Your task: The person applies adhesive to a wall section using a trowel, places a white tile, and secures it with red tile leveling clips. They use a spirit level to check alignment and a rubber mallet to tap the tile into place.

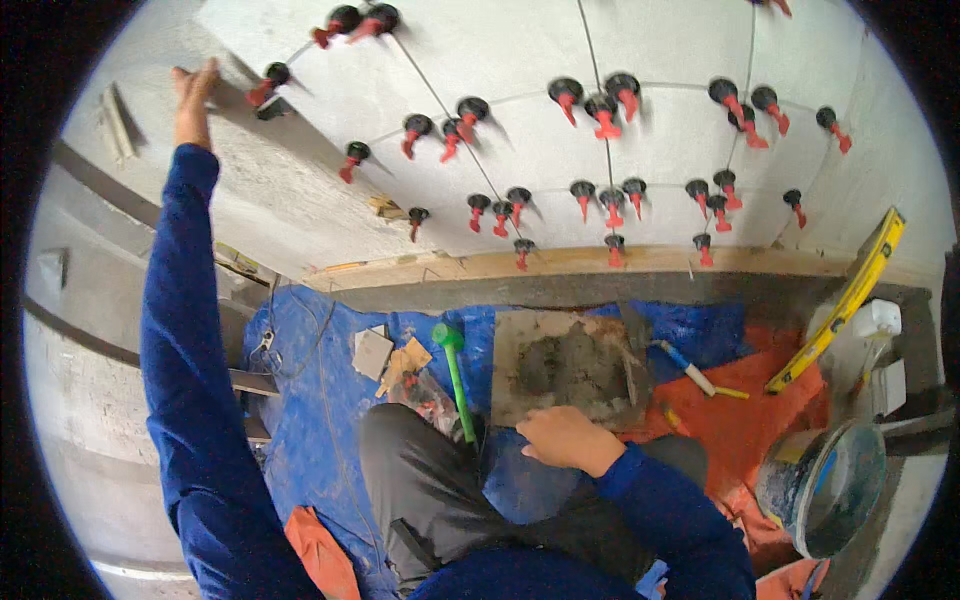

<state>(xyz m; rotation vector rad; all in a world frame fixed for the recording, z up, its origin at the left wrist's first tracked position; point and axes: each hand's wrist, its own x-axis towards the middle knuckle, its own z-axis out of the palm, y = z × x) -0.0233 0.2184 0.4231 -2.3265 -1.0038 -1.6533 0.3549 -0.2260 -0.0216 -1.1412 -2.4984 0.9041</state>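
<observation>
My left arm stretches up to the far left, where my left hand [194,100] is against the pale wall beside the tile edge, its fingers extended and apart. Close to it, a red-and-black tile leveling clip [267,86] sits at the tiles' left side. My right hand [572,440] is low in front of me with curled fingers, at the near edge of a square tile [515,345] smeared with grey mortar. Whatever those fingers may hold is hidden. Large white wall tiles [530,140] carry several more such clips along their joints.
A green mallet [455,375] lies on blue sheeting [310,410], beside tile offcuts [372,352] and a plastic bag of clips [425,400]. Right of the mortared tile lies a white-and-blue handled tool [685,368]. A yellow spirit level [840,300] leans near a dark bucket [825,490].
</observation>
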